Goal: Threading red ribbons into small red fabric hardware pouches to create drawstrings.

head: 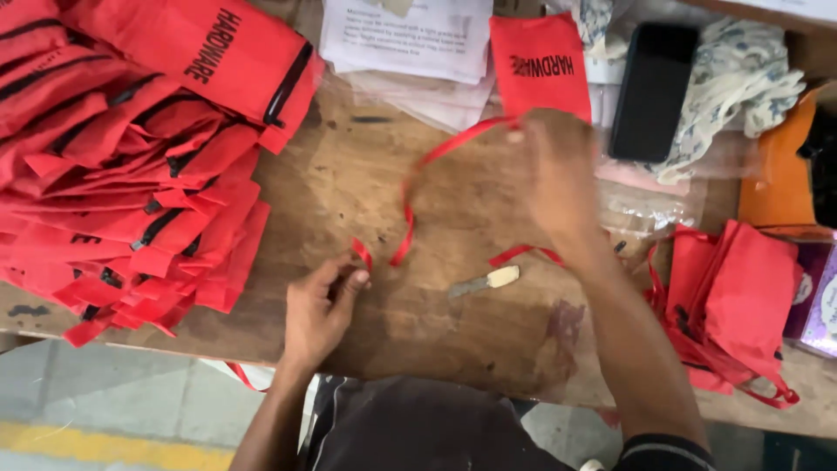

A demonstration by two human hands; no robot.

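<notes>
A thin red ribbon strap [418,179] runs across the worn wooden table [349,174] between my two hands. My left hand [321,312] pinches its near end at the table's front. My right hand [558,179], blurred, is raised over the middle and holds the far end of the strap. A small red pouch [540,65] lies just beyond my right hand. A small knife with a pale handle [485,281] lies on the wood between my arms.
A big heap of red zippered pouches [131,166] fills the left side. More red bags with straps [732,301] lie at the right. A black phone [654,87], patterned cloth, printed papers [408,37] and an orange box [780,174] sit at the back.
</notes>
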